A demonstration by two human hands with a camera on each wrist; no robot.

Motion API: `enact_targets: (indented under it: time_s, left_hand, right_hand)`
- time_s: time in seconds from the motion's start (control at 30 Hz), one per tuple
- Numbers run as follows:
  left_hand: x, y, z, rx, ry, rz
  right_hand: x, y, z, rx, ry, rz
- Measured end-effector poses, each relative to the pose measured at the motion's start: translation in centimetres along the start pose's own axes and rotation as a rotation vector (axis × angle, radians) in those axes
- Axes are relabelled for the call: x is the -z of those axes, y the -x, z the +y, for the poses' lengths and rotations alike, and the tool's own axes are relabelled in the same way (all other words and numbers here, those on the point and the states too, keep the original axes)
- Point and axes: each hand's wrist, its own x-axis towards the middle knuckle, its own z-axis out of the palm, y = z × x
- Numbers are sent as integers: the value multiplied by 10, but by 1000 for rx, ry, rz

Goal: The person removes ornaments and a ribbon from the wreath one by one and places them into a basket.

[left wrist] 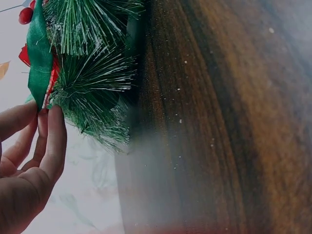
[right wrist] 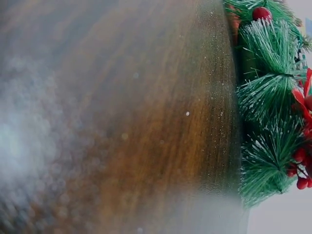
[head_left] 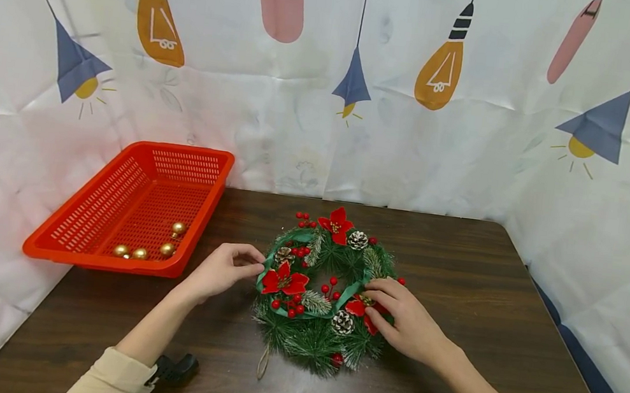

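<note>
A green wreath [head_left: 313, 344] with red poinsettias, red berries and frosted pine cones lies on the table, and a green ribbon [head_left: 349, 293] loops over it. At the wreath's left edge, my left hand [head_left: 224, 270] pinches the ribbon [left wrist: 40, 58] between thumb and fingertips. My right hand [head_left: 408, 318] is over the right side, its fingertips at the ribbon and its thumb apart, by a red poinsettia [head_left: 372, 324] partly hidden under the fingers. Only the wreath's outer needles [right wrist: 270, 97] show in the right wrist view; the hand is outside it.
A red plastic basket [head_left: 88, 217] with several gold balls [head_left: 140, 254] stands at the table's back left. A thin string loop [head_left: 262, 365] hangs from the wreath's front edge onto the dark wooden table [head_left: 447, 255]. Behind hangs a printed white cloth [head_left: 299, 131].
</note>
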Motion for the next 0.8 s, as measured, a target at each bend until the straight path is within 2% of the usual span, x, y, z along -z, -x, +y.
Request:
enact_targets:
  time_s: [0.27,0.37,0.57,0.8]
  left_hand:
    - [5,-1,0,15,78,47]
    - [6,-1,1,42,150,52]
    - [5,-2,3,54,302,39]
    - [4,-4,4,61,392,45]
  right_hand:
    - [0,0,1,7,-3,5]
    - [0,0,1,7,-1,6]
    - [0,0,1,4,-3,8]
    - [0,-1,0,-2,-3,0]
